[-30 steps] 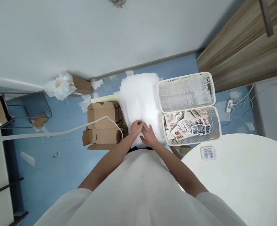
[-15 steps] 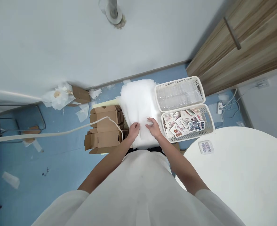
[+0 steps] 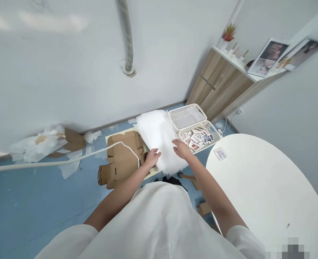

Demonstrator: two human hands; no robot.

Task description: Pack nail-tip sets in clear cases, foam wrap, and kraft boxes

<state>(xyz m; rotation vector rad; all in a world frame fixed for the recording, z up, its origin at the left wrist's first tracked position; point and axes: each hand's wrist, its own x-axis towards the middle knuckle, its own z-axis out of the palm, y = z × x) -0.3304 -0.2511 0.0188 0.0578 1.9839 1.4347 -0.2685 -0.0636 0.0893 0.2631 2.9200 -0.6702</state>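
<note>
A stack of thin white packing sheets (image 3: 156, 129) lies in front of me, its near edge between my hands. My left hand (image 3: 152, 158) is at the left edge of the stack, fingers slightly bent and apart, with nothing visible in them. Over the right side of the sheets my right hand (image 3: 182, 149) is open, its fingers reaching left. Whether either hand touches the top sheet is hard to tell. Just beyond my right hand stands a white basket (image 3: 215, 136) of printed cards and small packs (image 3: 196, 137).
Flattened brown cardboard boxes (image 3: 123, 153) lie left of the sheets, with a white cable (image 3: 80, 158) crossing over them. Behind is another white basket (image 3: 175, 126) holding clear plastic pieces. A round white table (image 3: 261, 172) at right bears a small clear pack (image 3: 220, 154).
The view has tilted up, showing more wall and the cabinet top. My left hand's fingers have loosened from a pinch at the sheets. My hands are slightly farther apart.
</note>
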